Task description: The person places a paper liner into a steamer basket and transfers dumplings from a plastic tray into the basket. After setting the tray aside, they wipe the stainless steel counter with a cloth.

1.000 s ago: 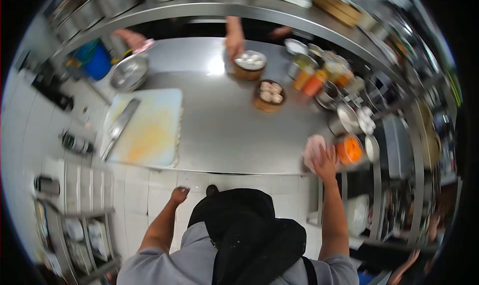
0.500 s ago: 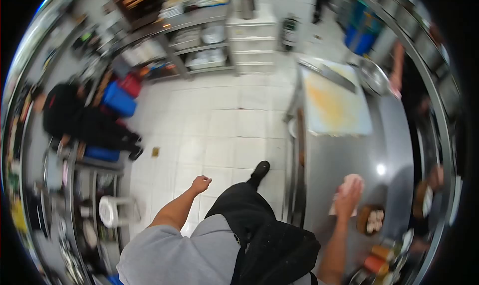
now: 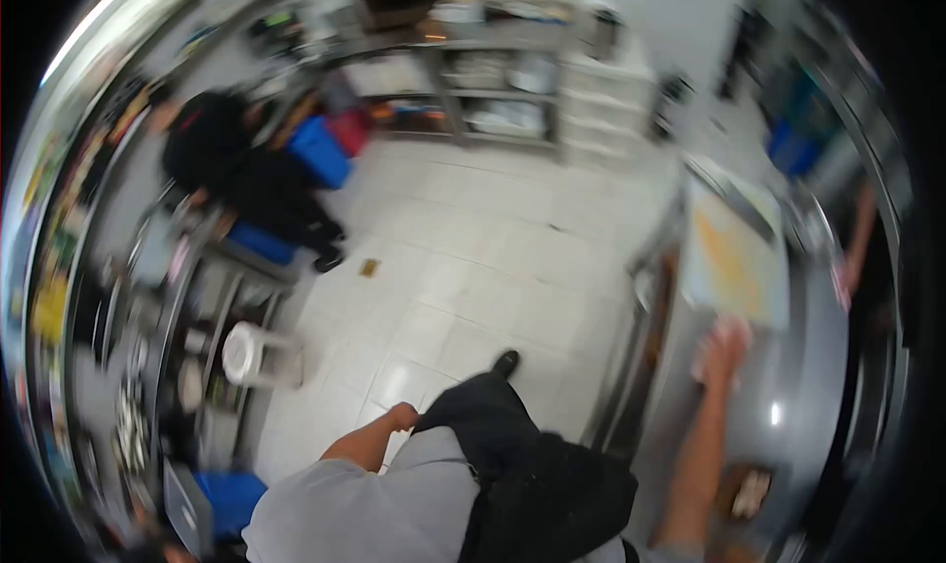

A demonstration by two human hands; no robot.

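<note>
My right hand [image 3: 727,351] is closed over a pale pink cloth [image 3: 739,325], pressed to the steel worktop [image 3: 778,366]. The cloth lies at the near edge of a white cutting board [image 3: 764,305] with yellow-orange stains. A wide-bladed knife [image 3: 747,213] rests across the board's far end. Down at my left side, my left hand [image 3: 402,417] hangs beside my black apron [image 3: 503,445]; its fingers look curled, with nothing visible in them, though blurred. Nearer me than the cloth stands a brown container [image 3: 751,492] with pale pieces inside.
A metal bowl [image 3: 814,226] stands beyond the board, near another person's arm [image 3: 861,233]. At the left, a person in black [image 3: 246,179] bends by the shelves. A white stool [image 3: 258,354] stands on the tiled floor [image 3: 463,228]. White drawers [image 3: 606,110] are at the back.
My right hand has slid the cloth forward along the worktop, up to the board. My left hand has drawn in close to the apron. The whole view has turned and shifted.
</note>
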